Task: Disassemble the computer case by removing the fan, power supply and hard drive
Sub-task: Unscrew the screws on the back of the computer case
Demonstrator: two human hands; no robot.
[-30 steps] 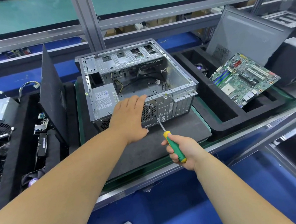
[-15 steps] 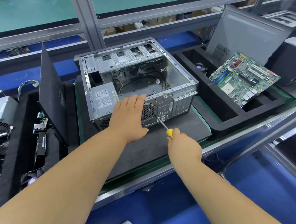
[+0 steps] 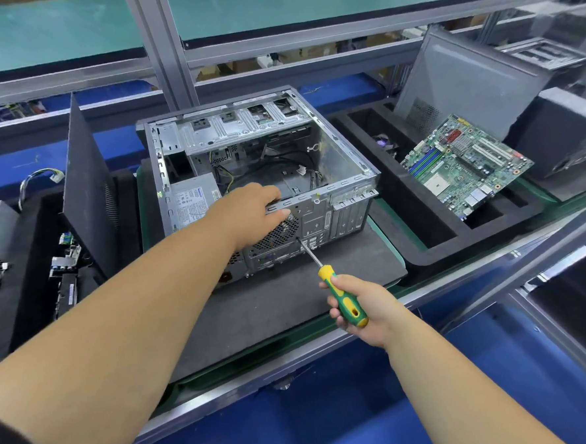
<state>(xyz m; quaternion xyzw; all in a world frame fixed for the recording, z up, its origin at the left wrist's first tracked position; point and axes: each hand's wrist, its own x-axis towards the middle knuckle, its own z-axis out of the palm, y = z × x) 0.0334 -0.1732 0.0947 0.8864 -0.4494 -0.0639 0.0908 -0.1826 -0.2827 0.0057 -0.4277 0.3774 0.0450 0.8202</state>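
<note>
The open grey metal computer case [image 3: 264, 175] lies on its side on a dark mat, under the left hand [image 3: 250, 214]. Its motherboard is already out; the silver power supply [image 3: 192, 200] sits inside just left of that hand, and the round-grilled fan [image 3: 278, 233] below its palm is still mounted, so most removal seems left. No hard drive can be made out. The left hand's fingers curl over the case's rear rim, steadying it. The right hand [image 3: 361, 303] clamps a green-and-yellow screwdriver [image 3: 341, 297], tip at a screw beside the fan grille. Left of both hands stands a black side panel [image 3: 87, 196]; right, a green motherboard [image 3: 466, 166] rests in a black foam tray [image 3: 433, 240]. Loose cables inside could snag.
</note>
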